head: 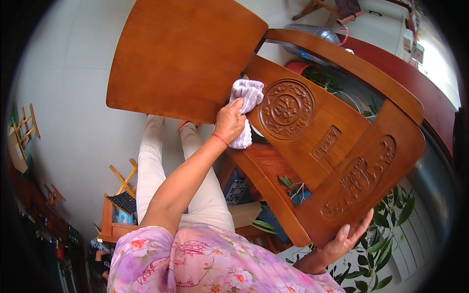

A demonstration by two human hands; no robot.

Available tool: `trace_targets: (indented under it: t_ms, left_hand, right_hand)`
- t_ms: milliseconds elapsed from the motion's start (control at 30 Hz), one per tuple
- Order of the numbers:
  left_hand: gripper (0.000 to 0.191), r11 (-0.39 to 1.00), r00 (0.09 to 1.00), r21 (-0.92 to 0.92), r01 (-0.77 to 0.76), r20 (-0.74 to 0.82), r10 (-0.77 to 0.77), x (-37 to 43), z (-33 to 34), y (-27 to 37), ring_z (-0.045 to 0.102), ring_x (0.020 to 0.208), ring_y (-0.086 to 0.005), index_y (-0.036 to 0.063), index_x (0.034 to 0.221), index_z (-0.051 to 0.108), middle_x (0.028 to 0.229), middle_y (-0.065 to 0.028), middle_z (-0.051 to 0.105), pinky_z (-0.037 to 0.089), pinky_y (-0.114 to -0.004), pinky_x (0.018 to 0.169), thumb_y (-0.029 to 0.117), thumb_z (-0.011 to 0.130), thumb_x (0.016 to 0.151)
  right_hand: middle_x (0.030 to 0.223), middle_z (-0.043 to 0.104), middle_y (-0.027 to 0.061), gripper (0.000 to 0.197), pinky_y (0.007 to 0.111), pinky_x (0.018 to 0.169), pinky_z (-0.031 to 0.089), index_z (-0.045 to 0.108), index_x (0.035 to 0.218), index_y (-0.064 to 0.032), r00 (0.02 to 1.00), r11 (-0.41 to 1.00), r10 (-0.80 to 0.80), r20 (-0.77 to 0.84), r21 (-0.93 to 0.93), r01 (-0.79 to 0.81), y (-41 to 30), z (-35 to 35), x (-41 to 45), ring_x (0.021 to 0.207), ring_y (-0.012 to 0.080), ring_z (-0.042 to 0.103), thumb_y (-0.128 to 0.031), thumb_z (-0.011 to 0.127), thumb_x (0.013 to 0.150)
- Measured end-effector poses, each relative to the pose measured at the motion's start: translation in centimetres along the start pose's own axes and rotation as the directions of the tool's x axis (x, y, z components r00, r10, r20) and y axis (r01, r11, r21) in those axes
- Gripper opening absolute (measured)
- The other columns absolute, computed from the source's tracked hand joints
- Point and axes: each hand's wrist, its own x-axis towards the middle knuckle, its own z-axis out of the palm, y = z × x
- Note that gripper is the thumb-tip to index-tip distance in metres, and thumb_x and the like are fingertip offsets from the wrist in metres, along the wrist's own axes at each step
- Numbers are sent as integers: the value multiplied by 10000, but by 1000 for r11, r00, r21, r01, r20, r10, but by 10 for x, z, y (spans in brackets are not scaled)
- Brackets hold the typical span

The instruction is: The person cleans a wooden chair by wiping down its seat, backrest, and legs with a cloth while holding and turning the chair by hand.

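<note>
A brown wooden chair stands tilted before me, its smooth seat [183,55] at the upper left and its backrest [329,121] at the right. The backrest bears a round carved medallion [286,109], a small carved panel [326,143] and a carved top rail [361,179]. My left hand [231,119] is closed on a folded, striped purple and white cloth [246,95], at the joint between seat and backrest. With its fingers apart, my right hand [342,240] lies against the outer edge of the top rail; part of the palm is hidden.
Leafy plants [381,252] grow at the lower right. Behind the backrest are a red pot [298,67] and a large clear plastic bottle [318,33]. Folding stools, one with a black seat [122,202], stand on the pale floor at the left. Part of another person [102,258] shows at lower left.
</note>
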Motion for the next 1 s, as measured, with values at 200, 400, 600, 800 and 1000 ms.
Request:
trace_targets:
  t_ms: [200, 400, 600, 800, 1000]
  left_hand:
    - [499, 940, 947, 116, -320, 71, 314, -56, 11, 102, 523, 1081, -360, 4, 1110, 562, 1134, -202, 565, 404, -407, 966, -41, 575, 614]
    - [558, 879, 867, -55, -473, 149, 476, -93, 24, 191, 522, 1097, -357, 16, 1146, 541, 1140, -198, 563, 398, -416, 974, -37, 565, 590]
    - [484, 870, 854, 29, -492, 212, 475, -105, 7, 159, 534, 1056, -352, 6, 1095, 549, 1098, -188, 573, 417, -402, 946, -51, 534, 614]
    - [440, 978, 961, 141, -151, 252, 112, -116, 12, 113, 523, 1037, -366, 30, 1110, 523, 1108, -174, 567, 432, -396, 899, -10, 529, 672]
    - [444, 958, 972, 229, 174, 114, -204, -111, 0, 74, 562, 998, -379, 110, 1147, 553, 1078, -204, 595, 448, -411, 870, 54, 567, 707]
  right_hand:
    - [1358, 386, 142, 607, 342, 1032, 290, 238, 1404, -30, 998, 1000, -28, 62, 9, 27, 3, -5, 0, 1219, 225, 410, -147, 521, 880]
    - [1240, 477, 149, 510, 314, 966, 356, 208, 1388, 4, 1000, 996, 24, -5, 83, -23, 5, -13, -3, 1109, 197, 471, -189, 400, 956]
    - [1164, 535, 151, 493, 291, 908, 394, 294, 1341, 28, 996, 999, 43, -84, 17, -41, 10, -18, 4, 1034, 183, 512, -290, 370, 973]
    - [1103, 583, 204, 501, 331, 897, 417, 464, 1233, 35, 993, 986, 4, -116, -164, -24, 10, -16, 5, 1012, 253, 559, -375, 369, 960]
    - [1043, 599, 214, 492, 348, 870, 428, 479, 1188, 60, 999, 965, 1, -39, -263, -11, 12, -15, 9, 975, 290, 577, -363, 380, 957]
